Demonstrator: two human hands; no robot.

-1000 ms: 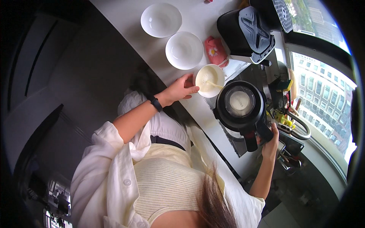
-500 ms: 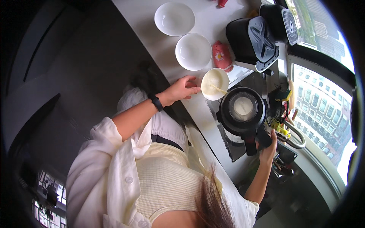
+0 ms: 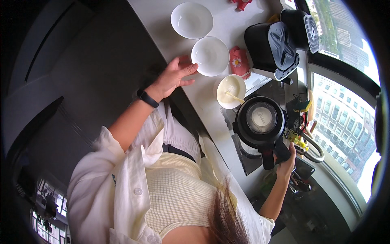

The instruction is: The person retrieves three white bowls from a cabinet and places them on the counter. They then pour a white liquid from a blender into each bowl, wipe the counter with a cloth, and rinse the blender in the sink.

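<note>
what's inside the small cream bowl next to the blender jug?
The cream bowl holds pale creamy liquid, with a light stick-like utensil leaning in it. The utensil's lower end is submerged, and the bowl's bottom is covered.

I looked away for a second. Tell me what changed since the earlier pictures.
The left hand left the cream-filled bowl and moved up the counter to the rim of the empty white bowl, fingers spread. The right hand stayed at the handle of the black pot. Bowls and pot kept their places.

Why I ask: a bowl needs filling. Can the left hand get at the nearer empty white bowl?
Probably yes: the left hand lies beside the white bowl, nothing between; right hand grips the black jug.
</note>
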